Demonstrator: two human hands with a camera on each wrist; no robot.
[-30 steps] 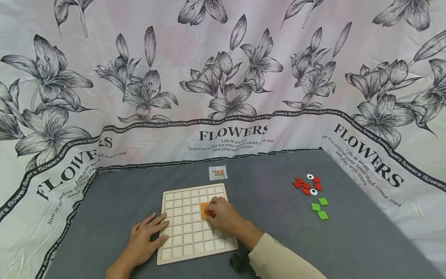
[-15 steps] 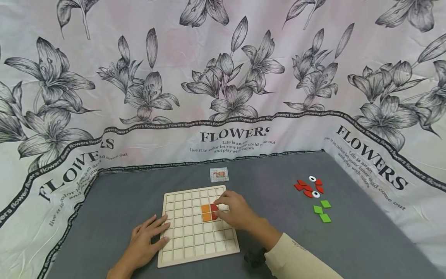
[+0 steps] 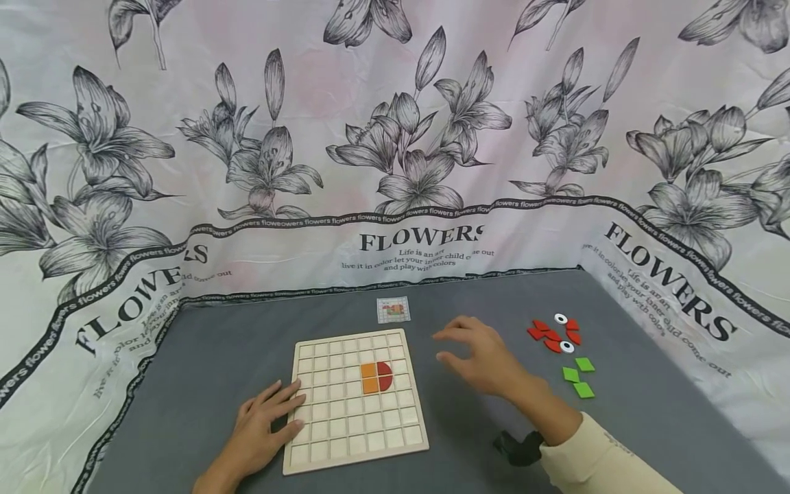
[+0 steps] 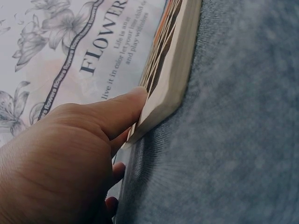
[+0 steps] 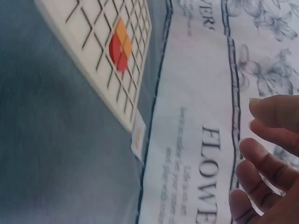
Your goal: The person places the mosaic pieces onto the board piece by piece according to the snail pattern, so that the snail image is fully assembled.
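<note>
A pale wooden grid board (image 3: 339, 439) lies on the grey cloth. Two orange squares (image 3: 369, 378) sit in its cells, with two red quarter-round pieces (image 3: 384, 377) beside them on the right. My left hand (image 3: 262, 429) rests on the board's left edge, fingers spread; the left wrist view shows the thumb (image 4: 124, 109) on the frame's rim. Over the cloth to the right of the board is my right hand (image 3: 481, 357), its fingers loosely bent and parted around nothing. In the right wrist view its fingertips (image 5: 252, 149) show bare.
To the right lie several red pieces (image 3: 539, 333), two white rings with dark centres (image 3: 566, 347) and three green diamonds (image 3: 570, 374). A small picture card (image 3: 393, 310) is behind the board. A flower-printed curtain (image 3: 420, 240) closes off the back. Something black (image 3: 517, 449) is under the right wrist.
My right hand has left the two red quarter-round pieces on the board and moved right, toward the loose pieces. The left hand has stayed on the board's edge.
</note>
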